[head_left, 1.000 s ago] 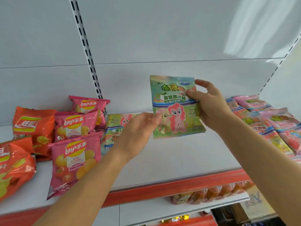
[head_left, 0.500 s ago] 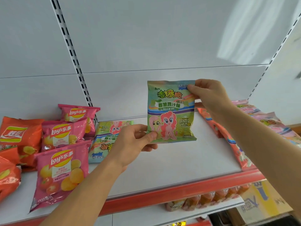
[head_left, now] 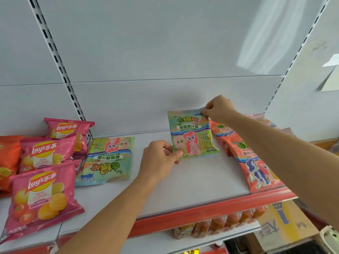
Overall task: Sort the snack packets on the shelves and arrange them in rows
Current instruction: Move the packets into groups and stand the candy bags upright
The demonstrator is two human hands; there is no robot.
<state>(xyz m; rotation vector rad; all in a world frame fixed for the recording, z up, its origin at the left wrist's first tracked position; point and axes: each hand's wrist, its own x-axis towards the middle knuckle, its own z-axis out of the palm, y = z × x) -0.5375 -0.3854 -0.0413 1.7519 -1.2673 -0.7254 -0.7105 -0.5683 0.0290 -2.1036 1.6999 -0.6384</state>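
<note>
A green pony snack packet [head_left: 192, 136] stands upright at the back of the white shelf [head_left: 192, 182], just left of the orange pony packets [head_left: 253, 162]. My left hand [head_left: 159, 160] pinches its lower left corner. My right hand [head_left: 218, 109] pinches its top right corner. A second green pony packet [head_left: 108, 160] lies flat and upside down further left on the shelf.
Pink Lay's bags [head_left: 45, 195] lie in a column at the left, with orange bags [head_left: 8, 158] beyond them at the frame edge. A red rail [head_left: 211, 208] fronts the shelf. Below, a lower shelf holds small orange packets [head_left: 220, 224] beside a cardboard box [head_left: 286, 224].
Both hands have carried the green pony packet down and back towards the shelf's rear, next to the orange packets. The camera view has shifted left and downward.
</note>
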